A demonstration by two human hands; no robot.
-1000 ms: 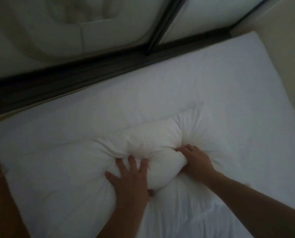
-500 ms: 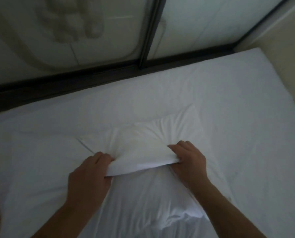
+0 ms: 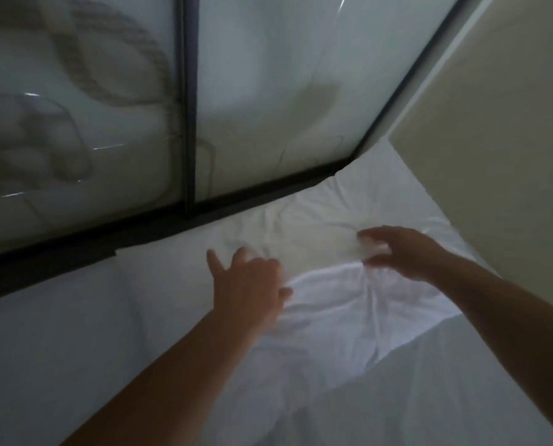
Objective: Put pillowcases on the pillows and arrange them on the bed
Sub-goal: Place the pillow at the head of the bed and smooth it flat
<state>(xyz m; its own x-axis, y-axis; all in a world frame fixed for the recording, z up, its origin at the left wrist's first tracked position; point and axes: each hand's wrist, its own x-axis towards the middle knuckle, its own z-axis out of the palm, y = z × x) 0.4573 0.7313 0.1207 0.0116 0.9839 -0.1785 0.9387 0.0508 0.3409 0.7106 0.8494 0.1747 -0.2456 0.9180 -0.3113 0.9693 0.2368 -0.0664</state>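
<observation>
A white pillow in its pillowcase (image 3: 330,304) lies on the bed (image 3: 75,342), up near the far right corner by the glass wall. My left hand (image 3: 246,281) is open with fingers spread, resting at the pillow's left side. My right hand (image 3: 400,249) is blurred and curled over the pillow's top right part. Creases in the pillowcase run in toward its thumb and fingers, which pinch the fabric. The pillow's near end runs down between my forearms.
A dark-framed glass partition (image 3: 188,123) runs along the far edge of the bed. A beige wall (image 3: 510,140) borders the right side. White sheet stretches to the left and to the near right of the pillow.
My left hand has let go of the pillowcase edge and opened. Both hands and the pillow have shifted up toward the far right corner of the bed, and my view has swung with them.
</observation>
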